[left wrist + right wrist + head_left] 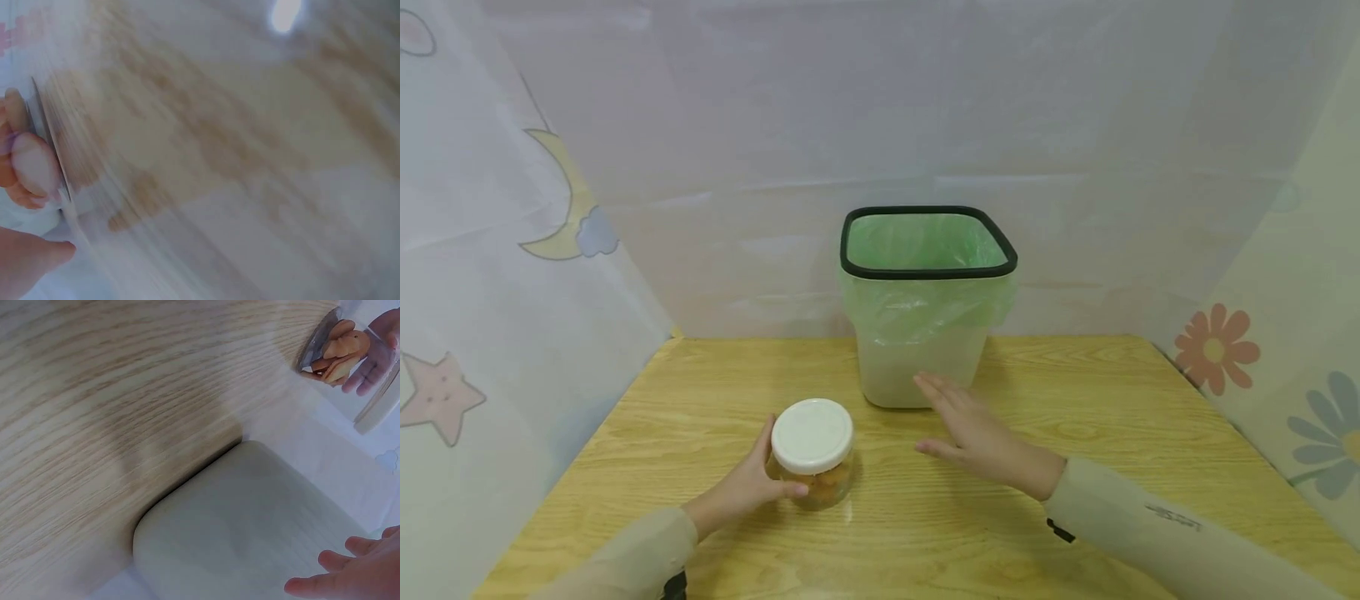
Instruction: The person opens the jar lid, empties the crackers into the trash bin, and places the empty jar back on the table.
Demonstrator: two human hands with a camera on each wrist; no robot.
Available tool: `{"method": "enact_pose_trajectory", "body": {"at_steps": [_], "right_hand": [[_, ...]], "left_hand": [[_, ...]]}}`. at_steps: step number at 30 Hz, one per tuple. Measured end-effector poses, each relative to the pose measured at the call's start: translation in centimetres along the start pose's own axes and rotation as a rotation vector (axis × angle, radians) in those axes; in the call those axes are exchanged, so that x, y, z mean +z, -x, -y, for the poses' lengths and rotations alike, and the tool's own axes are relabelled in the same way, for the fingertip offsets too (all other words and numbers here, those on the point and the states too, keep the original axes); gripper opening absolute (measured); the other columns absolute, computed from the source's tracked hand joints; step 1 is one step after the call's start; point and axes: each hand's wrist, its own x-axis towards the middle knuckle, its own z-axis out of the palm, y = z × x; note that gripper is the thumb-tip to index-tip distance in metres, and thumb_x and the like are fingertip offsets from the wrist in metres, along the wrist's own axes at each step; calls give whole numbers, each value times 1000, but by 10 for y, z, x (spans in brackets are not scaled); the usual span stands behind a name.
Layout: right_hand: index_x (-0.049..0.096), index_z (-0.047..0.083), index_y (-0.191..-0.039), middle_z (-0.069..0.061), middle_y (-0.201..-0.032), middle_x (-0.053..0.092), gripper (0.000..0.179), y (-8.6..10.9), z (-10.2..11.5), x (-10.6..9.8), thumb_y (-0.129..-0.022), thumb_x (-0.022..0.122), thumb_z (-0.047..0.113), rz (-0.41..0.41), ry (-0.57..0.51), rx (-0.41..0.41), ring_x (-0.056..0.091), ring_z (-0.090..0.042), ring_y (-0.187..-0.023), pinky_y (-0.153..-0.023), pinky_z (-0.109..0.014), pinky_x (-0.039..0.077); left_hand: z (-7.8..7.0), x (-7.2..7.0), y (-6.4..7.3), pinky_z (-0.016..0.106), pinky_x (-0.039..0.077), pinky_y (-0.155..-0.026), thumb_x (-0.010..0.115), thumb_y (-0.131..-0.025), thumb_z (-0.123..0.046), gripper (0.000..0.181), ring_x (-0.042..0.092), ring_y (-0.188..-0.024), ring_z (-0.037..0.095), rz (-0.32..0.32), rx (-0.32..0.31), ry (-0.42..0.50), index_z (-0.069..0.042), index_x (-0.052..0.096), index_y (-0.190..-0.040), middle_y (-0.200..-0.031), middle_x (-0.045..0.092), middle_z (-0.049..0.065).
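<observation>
My left hand grips a clear jar around its side, thumb at the front and fingers behind. The jar stands upright under a white lid, with orange-brown biscuits inside. In the left wrist view, only the thumb and part of the jar show at the left edge. My right hand reaches over the table with straight, spread fingers and holds nothing. Just behind it stands a white trash bin. The right wrist view shows those fingers in front of the bin's side.
A green bag lines the bin and folds over its outside below a black rim. The wood-grain table meets a pale sheet at the back. Patterned sheets hang left and right.
</observation>
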Motion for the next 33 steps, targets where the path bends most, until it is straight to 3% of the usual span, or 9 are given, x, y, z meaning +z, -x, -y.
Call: {"method": "enact_pose_trajectory", "body": {"at_steps": [7, 11, 16, 23, 27, 33], "right_hand": [[24, -8, -149, -27, -152, 28, 79, -7, 8, 7, -93, 65, 30, -3, -10, -34, 27, -46, -138, -108, -63, 23], [22, -7, -150, -26, -153, 26, 79, -9, 11, 12, -94, 65, 30, 22, -42, -37, 25, -44, -139, -109, -62, 22], [20, -5, -151, -25, -155, 24, 80, -14, 15, 15, -96, 61, 35, 54, -74, -39, 24, -42, -141, -109, -62, 22], [20, -5, -151, -24, -155, 25, 78, -20, 22, 19, -97, 60, 34, 92, -97, -45, 23, -42, -141, -109, -62, 23], [21, -4, -151, -23, -155, 25, 77, -23, 25, 21, -97, 60, 35, 107, -94, -45, 24, -40, -142, -109, -62, 23], [21, -1, -152, -20, -156, 24, 76, -27, 28, 22, -97, 59, 36, 135, -96, -32, 22, -38, -143, -108, -63, 23]], "left_hand": [[3, -2, -4, 71, -2, -105, 89, -71, -22, 137, -11, -141, 48, 45, 38, 30, 3, -21, -148, -157, -7, 30], [5, -5, -8, 70, 0, -106, 87, -73, -20, 130, -4, -143, 47, 45, 59, 20, 2, -15, -151, -157, 2, 29], [10, -8, -12, 69, 5, -107, 86, -74, -15, 119, 8, -143, 47, 74, 120, 50, 2, -2, -153, -156, 17, 28], [16, -13, -16, 66, 17, -108, 82, -79, -14, 113, 21, -139, 49, 155, 217, 57, 6, -3, -151, -152, 21, 32], [17, -16, -17, 64, 24, -106, 82, -80, -14, 111, 27, -135, 51, 171, 261, 37, 8, -1, -150, -149, 25, 34], [17, -18, -21, 60, 28, -105, 84, -77, -14, 109, 35, -132, 47, 168, 263, 20, 8, 7, -150, -145, 33, 32]]}}
